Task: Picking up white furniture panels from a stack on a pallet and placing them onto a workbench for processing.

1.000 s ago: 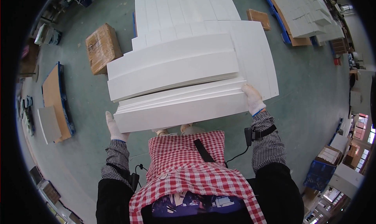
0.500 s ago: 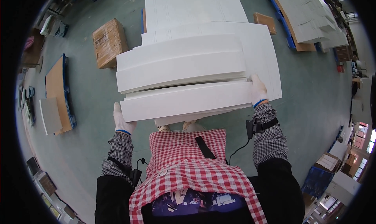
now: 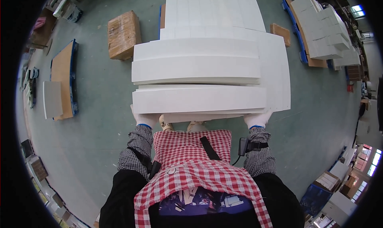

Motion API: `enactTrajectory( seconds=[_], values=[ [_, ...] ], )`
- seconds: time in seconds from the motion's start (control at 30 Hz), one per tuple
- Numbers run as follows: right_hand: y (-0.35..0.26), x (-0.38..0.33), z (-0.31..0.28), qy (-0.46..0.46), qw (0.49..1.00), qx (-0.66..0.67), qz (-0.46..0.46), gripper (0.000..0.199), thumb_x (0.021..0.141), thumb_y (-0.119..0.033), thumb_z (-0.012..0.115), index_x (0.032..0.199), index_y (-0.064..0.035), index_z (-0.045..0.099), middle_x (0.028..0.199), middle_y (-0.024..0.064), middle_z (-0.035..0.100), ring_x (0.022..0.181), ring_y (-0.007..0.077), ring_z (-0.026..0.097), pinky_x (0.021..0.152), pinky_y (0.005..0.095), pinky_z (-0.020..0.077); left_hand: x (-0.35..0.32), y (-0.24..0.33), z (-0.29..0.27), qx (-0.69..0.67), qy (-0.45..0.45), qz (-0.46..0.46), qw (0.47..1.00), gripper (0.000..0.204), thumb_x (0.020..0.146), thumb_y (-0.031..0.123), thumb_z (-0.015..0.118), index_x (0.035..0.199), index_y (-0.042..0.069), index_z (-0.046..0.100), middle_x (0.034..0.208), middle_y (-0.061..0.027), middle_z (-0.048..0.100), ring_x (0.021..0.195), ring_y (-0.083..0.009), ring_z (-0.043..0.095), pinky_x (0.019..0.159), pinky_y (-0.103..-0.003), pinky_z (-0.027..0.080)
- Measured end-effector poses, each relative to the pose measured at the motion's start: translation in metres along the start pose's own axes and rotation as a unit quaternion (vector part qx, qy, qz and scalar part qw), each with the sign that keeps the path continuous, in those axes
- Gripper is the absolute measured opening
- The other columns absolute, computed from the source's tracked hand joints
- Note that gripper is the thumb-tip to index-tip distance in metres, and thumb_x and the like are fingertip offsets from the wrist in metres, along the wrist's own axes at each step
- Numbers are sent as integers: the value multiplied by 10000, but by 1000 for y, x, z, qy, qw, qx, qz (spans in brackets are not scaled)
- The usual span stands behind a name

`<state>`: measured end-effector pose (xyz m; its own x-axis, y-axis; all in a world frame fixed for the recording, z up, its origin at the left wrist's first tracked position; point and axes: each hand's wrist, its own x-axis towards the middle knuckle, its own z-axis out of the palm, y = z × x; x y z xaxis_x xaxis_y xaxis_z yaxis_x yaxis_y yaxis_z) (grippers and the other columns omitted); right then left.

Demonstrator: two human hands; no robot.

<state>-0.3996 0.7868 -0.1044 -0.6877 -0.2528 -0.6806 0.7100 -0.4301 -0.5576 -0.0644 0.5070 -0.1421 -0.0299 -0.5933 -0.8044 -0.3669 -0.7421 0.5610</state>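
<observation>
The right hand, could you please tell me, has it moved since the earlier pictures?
Yes: judged against the white panels just beyond the front stack, the right hand has moved toward the person and slightly left.

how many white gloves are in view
2: one on the left hand, one on the right hand, at opposite ends of the near white panel stack.

No writing can be read — labels, signs (or numbers) included.
</observation>
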Motion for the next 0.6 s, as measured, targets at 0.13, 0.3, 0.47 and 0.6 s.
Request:
enactTrajectory(
  seconds=[0.13, 0.3, 0.47, 0.6],
  values=[
    [-7, 16, 5, 73, 997, 22, 18, 806, 844, -707, 308, 1452, -178, 318, 1471, 93, 335, 1336, 260, 330, 1097, 471, 266, 37, -35, 1, 369, 29, 144, 918, 644, 947, 559, 265, 1399, 108, 347, 1376, -77, 417, 1265, -232, 401, 1048, -421, 309],
    [27, 23, -19, 259, 965, 15, 44, 810, 846, -707, 290, 1451, -169, 306, 1487, 81, 322, 1337, 260, 332, 1092, 469, 281, 82, -74, -16, 584, 115, 329, 733, 601, 947, 536, 302, 1385, 133, 382, 1343, -48, 467, 1235, -217, 444, 1011, -414, 348],
    [31, 39, -12, -108, 992, 60, 30, 724, 899, -646, 226, 1450, -184, 320, 1495, 56, 325, 1356, 260, 322, 1094, 472, 278, 75, -68, 1, 617, 115, 378, 680, 594, 947, 535, 250, 1402, 161, 326, 1382, -59, 393, 1274, -245, 386, 1047, -457, 323],
    [28, 22, 28, -24, 993, 95, 65, 718, 907, -645, 208, 1448, -188, 328, 1495, 55, 325, 1360, 264, 316, 1100, 480, 266, 85, -84, -19, 469, 100, 374, 794, 599, 948, 536, 246, 1401, 153, 331, 1386, -62, 392, 1276, -248, 387, 1049, -454, 325]
  ],
)
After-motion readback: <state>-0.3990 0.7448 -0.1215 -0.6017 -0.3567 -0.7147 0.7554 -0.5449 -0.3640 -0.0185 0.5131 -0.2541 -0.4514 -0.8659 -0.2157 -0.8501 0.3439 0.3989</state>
